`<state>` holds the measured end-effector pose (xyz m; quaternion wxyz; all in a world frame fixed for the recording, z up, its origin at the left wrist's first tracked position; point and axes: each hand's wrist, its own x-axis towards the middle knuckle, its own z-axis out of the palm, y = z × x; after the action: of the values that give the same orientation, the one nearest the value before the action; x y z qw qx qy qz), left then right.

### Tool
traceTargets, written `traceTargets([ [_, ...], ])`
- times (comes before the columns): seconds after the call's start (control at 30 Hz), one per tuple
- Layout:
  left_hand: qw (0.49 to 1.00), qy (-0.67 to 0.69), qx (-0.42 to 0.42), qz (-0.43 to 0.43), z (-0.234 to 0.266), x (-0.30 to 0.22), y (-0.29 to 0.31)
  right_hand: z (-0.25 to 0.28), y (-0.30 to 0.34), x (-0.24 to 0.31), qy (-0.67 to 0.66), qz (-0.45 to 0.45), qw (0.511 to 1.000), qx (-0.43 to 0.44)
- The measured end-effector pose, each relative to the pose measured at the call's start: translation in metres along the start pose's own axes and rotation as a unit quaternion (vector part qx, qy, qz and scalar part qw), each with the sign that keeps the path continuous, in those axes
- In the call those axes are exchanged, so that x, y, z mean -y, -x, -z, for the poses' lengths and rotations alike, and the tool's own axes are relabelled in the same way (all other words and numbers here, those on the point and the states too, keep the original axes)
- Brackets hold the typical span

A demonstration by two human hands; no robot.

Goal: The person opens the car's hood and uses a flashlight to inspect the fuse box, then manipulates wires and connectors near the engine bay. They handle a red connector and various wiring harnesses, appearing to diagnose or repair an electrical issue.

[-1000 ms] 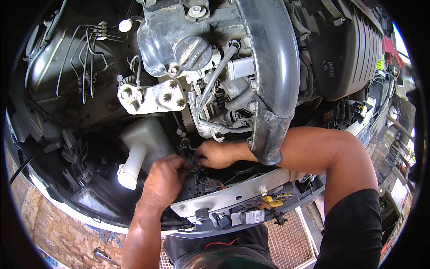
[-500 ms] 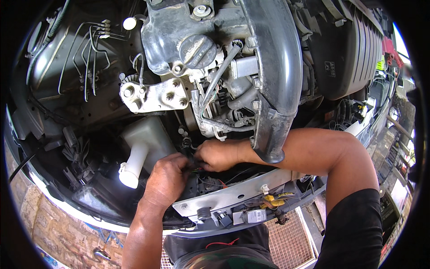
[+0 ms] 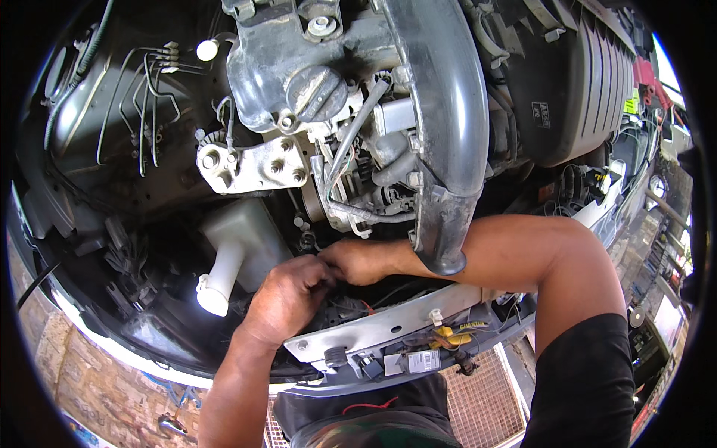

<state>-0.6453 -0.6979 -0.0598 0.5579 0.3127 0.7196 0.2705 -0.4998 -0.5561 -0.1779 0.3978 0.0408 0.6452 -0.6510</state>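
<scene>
Deep in the front of a car's engine bay, my left hand (image 3: 287, 293) and my right hand (image 3: 354, 261) meet with their fingers curled together. What they grip is hidden by the fingers; dark wiring lies close by. My right forearm passes beneath the lower end of a black plastic air duct (image 3: 452, 149). Left of my hands stands a whitish plastic reservoir (image 3: 250, 224) with a capped filler neck (image 3: 218, 278). Just below them runs the silver metal crossbar (image 3: 388, 322) at the car's front edge.
The engine cover with its black oil cap (image 3: 317, 93) rises ahead, beside a metal mount bracket (image 3: 258, 168). A black air filter box (image 3: 560, 89) sits at the far right. Thin metal pipes (image 3: 146, 104) run at the left. Yellow connectors (image 3: 452, 337) hang from the crossbar.
My hands have drawn closer together, the left one shifting slightly up and right with its knuckles turned. The whole view has slid a little, so the engine appears further left.
</scene>
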Motion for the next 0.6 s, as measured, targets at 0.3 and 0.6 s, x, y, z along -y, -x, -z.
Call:
traceTargets([
  [0.3,0.956,-0.149,-0.066,0.243,-0.002,-0.005,-0.010,0.022,0.032,0.019,0.145,-0.078,0.986,-0.016],
  [0.6,0.973,-0.181,-0.092,0.109,-0.011,0.012,-0.010,0.017,0.010,0.012,0.049,-0.097,0.992,0.061],
])
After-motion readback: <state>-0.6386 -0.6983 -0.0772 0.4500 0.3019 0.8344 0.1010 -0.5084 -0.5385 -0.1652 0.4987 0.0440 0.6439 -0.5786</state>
